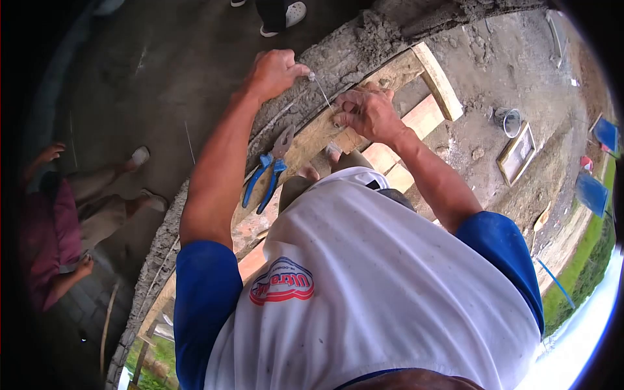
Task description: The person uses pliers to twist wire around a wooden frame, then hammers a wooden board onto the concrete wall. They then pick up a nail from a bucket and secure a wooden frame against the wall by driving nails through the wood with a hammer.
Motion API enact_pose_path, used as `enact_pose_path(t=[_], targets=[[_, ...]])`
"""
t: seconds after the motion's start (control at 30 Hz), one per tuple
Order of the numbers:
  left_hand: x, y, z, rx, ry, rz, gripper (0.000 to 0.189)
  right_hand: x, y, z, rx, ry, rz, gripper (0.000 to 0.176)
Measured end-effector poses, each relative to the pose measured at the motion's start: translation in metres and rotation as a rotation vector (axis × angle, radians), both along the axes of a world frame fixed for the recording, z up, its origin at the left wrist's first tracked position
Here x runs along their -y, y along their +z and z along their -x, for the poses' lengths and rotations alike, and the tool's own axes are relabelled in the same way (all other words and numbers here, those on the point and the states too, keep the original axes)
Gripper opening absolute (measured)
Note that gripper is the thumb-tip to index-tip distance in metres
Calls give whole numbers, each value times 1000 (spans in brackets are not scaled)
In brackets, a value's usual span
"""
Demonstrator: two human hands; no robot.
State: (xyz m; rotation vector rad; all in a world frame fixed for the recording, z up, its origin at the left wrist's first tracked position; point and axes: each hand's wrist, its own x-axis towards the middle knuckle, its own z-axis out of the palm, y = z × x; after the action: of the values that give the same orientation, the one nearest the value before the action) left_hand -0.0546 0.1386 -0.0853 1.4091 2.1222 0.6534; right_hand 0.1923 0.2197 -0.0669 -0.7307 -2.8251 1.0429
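My left hand [275,75] is closed in a pinch on the upper end of a thin pale string [322,91], with a small whitish lump at the fingertips. The string runs taut down to my right hand [369,114], whose fingers are bent together at its lower end, right over a wooden plank [318,134]. Pliers [268,170] with blue handles lie on the plank to the left of my right hand, jaws pointing up.
Wet mortar [338,52] lines the wall edge beyond the plank. At left stands a person [71,224] in a maroon top; another person's shoe [296,13] shows above. A bucket [507,121] and a wooden frame [517,154] are on the ground at right.
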Motion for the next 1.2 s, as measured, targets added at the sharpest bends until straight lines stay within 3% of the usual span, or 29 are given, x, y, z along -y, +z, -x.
enact_pose_path(t=[0.13,0.23,0.27,0.4,0.5,0.67,0.8,1.0,1.2], targets=[[2,3,-3,0,24,8,42,5,-1,-3,-36,37,-100,28],[4,7,-7,-42,48,37,42,-5,12,13,19,69,-121,29],[3,9,-8,-62,52,38,42,-6,12,22,151,88,-79,25],[3,15,-9,-105,69,47,44,9,10,47,214,14,-226,15],[10,11,-14,-122,86,33,44,19,-15,49,-39,-37,-408,13],[19,36,-32,-136,169,214,35,10,-14,47,-22,-75,-264,16],[35,44,-67,-241,227,195,26,6,3,48,93,-66,-156,22],[27,42,-98,-266,166,292,21,-11,-17,35,-191,-40,105,17],[-6,50,-135,-218,217,297,22,-25,-14,21,-324,-41,51,23]])
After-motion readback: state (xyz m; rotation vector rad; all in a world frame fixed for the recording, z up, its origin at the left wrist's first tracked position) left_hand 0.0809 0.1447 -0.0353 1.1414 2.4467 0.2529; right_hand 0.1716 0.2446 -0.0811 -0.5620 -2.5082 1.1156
